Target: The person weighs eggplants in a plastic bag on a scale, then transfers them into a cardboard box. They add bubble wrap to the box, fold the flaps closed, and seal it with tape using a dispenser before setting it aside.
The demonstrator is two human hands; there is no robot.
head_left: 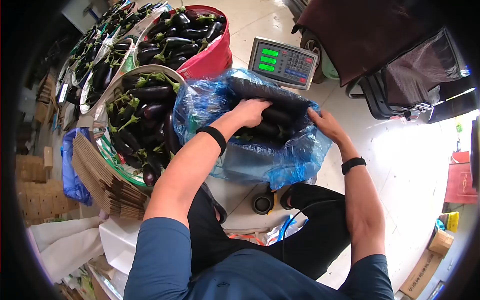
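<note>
A box lined with a blue translucent plastic bag [295,162] stands in front of me, with several dark eggplants [275,117] lying in it. My left hand [251,112] reaches over the left part of the box, its fingers bent down onto the eggplants; whether it grips one is hidden. At the right side my right hand [326,123] has its fingers at the bag's edge, close to the eggplants. Just left of the box is a round basket of eggplants [150,93]. Behind the box a scale display [282,62] shows green lit numbers.
A red bag [220,47] full of eggplants stands at the back, with more full baskets to the left. Flattened cardboard [107,180] leans at the left. A tape roll [262,204] lies between my feet. A dark chair [350,35] is at the upper right.
</note>
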